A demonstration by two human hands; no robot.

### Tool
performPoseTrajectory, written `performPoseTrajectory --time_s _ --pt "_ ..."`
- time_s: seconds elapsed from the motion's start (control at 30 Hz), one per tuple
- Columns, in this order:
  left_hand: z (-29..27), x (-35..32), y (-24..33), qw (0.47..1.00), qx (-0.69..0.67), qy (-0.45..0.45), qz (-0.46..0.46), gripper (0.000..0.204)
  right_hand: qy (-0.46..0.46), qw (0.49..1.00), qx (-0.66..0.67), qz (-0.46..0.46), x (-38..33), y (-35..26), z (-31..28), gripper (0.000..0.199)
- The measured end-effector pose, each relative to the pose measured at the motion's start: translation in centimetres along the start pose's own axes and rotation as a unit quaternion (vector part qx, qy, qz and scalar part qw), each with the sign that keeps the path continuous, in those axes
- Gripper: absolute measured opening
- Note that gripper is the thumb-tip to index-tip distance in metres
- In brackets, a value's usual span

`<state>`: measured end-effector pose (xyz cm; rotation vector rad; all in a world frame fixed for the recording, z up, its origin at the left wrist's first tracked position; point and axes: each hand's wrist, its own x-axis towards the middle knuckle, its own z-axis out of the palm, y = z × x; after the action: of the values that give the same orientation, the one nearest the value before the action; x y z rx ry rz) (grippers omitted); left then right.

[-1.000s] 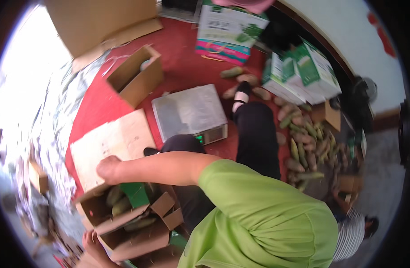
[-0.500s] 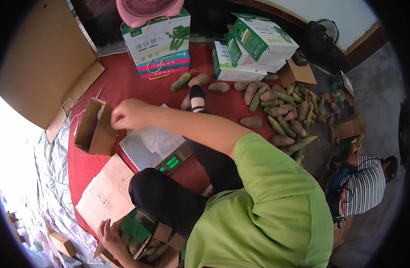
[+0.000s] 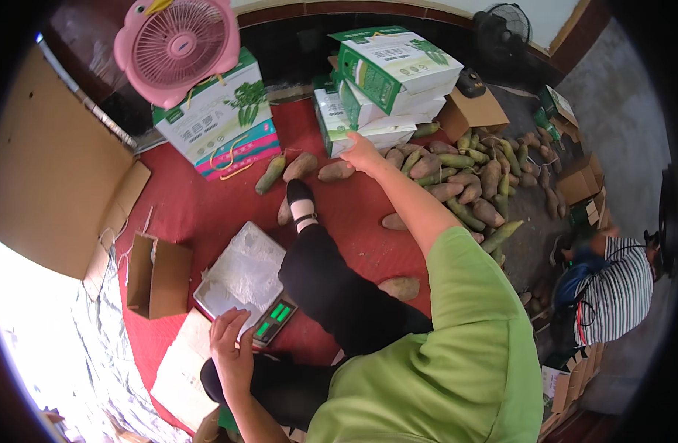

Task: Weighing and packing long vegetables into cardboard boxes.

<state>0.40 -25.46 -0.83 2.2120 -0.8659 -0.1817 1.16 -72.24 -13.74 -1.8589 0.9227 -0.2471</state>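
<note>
My right hand [image 3: 364, 151] is stretched far forward to a pile of brown and green tubers [image 3: 464, 181] on the red mat. Its fingers are apart, just above a brown tuber [image 3: 336, 171] and against the foot of a stack of white-and-green cartons [image 3: 383, 88]. I cannot see anything gripped in it. My left hand [image 3: 232, 353] rests with spread fingers on the near edge of a grey weighing scale [image 3: 243, 273] with a green display [image 3: 274, 319]. My black-clad leg and foot [image 3: 300, 207] lie between the two hands.
An open small cardboard box [image 3: 158, 277] stands left of the scale, and a white sheet [image 3: 180, 376] lies below it. A pink fan [image 3: 178, 44] sits on a printed carton [image 3: 217, 122]. Another person in a striped shirt [image 3: 615, 284] crouches at the right. Large flat cardboard [image 3: 51, 184] lies on the left.
My right hand has left the scale and reached forward to the tuber pile. My left hand came up from the boxes near my lap to the scale's edge. The view tilted forward.
</note>
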Motion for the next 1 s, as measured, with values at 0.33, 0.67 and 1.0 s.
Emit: performPoseTrajectory --time_s 0.33,0.67,1.0 --pt "3.5 0.9 -4.3 0.994 0.049 -0.049 -0.085 0.026 0.14 0.987 -0.077 -0.017 10.5 2.3 -6.8 0.086" --pt "3.9 2.6 -4.9 0.988 0.076 -0.07 -0.113 0.028 0.264 0.951 0.148 0.058 9.6 3.3 -7.5 0.092" --pt "4.7 3.4 -6.6 0.981 0.093 -0.108 -0.131 0.031 0.148 0.988 0.036 -0.033 16.7 1.7 -3.7 0.084"
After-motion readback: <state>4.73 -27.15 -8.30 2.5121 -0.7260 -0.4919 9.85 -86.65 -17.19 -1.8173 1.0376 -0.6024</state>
